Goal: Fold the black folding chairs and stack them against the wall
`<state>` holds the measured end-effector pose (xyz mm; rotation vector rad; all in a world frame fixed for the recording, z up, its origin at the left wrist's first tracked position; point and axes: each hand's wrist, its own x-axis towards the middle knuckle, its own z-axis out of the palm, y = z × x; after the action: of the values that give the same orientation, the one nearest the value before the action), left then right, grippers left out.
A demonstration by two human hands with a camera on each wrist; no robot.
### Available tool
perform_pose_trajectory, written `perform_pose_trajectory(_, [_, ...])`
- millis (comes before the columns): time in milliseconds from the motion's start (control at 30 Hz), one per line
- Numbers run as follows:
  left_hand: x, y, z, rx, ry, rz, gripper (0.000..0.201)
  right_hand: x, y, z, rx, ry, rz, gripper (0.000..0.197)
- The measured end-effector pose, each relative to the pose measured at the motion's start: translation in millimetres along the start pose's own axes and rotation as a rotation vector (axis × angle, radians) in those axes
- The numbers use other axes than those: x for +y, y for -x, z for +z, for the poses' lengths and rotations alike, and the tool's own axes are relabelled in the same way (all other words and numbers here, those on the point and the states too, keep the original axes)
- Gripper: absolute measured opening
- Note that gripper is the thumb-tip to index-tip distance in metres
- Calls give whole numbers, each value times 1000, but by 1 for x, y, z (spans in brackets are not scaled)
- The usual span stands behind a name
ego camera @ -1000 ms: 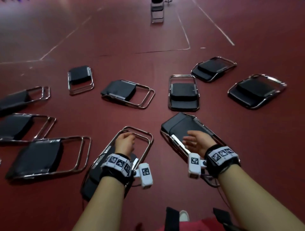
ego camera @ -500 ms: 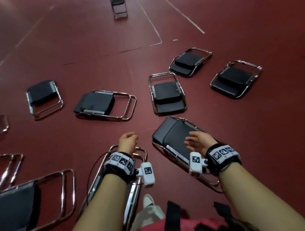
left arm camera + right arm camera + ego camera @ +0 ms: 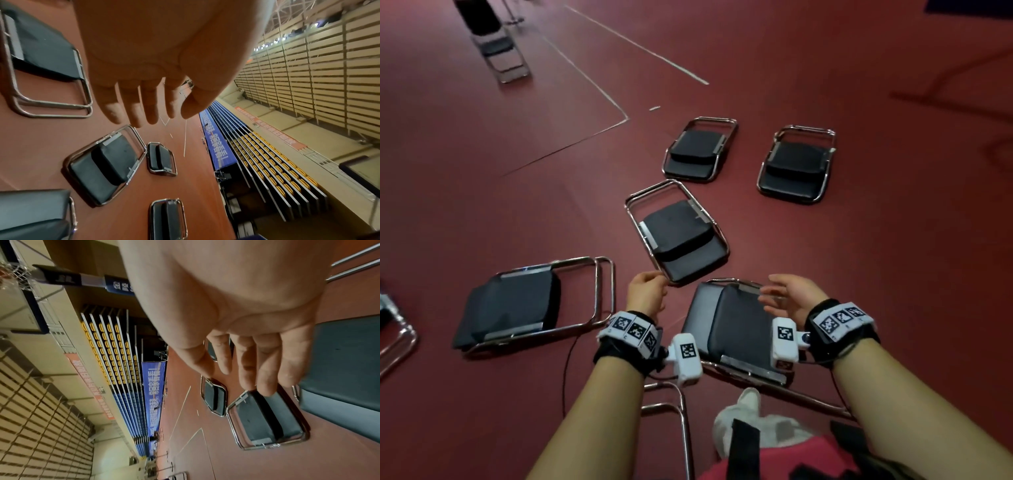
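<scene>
Change: the chrome frame gripped by the left hand (image 3: 645,296) 1 s ago has been let go, and the view has been swung to the right; only a piece of that frame (image 3: 681,421) is seen at the bottom edge, below the left wrist.
Meaning for the task: no chair is being carried now, so a new pickup is judged to be in preparation; nothing has yet been stacked at a wall.
Left hand: nothing is held; the fingers (image 3: 133,112) are shown loosely extended above the floor.
Right hand (image 3: 789,298): nothing is held; the fingers are spread and relaxed.
Nearest chair (image 3: 736,329): folded flat on the red floor (image 3: 859,240), directly under the right hand, untouched as far as can be told.
Second chair (image 3: 676,233): folded flat, its near corner just beyond the left hand's fingertips.
Other chairs: 3 more are seen folded flat; 1 upright chair (image 3: 494,41) is left standing far off at top left.
</scene>
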<state>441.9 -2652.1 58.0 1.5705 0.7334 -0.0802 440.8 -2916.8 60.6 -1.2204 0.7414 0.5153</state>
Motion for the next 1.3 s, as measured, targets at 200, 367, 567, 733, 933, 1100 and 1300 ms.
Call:
perform_pose_trajectory(200, [56,-83,42,-53,-78,37,18,-71,-56,20,62,-103,-34,7])
perform_pose_trajectory(367, [93,-125,71,-132,-120,23,21,-96,-81,21,106,-170,-27,8])
perform_pose_trajectory(567, [122,-181,116,-324,-248,20,18,-109,-106,21,234,-306,-33,7])
perform_pose_trajectory(733, [153,-241,149,-556,-371,80,12,-114,-127,42,388,-456,-103,6])
perform_pose_trajectory(933, [186,-311,156,-708,-481,175,13,-108,-139,93,576,-672,-146,8])
perform_pose_trajectory(1100, [174,-317,163,-833,-629,166,18,-79,-138,117,627,-752,-105,9])
perform_pose_trajectory(1300, [129,-294,182,-852,-661,104,22,-41,-142,96,652,-784,-39,8])
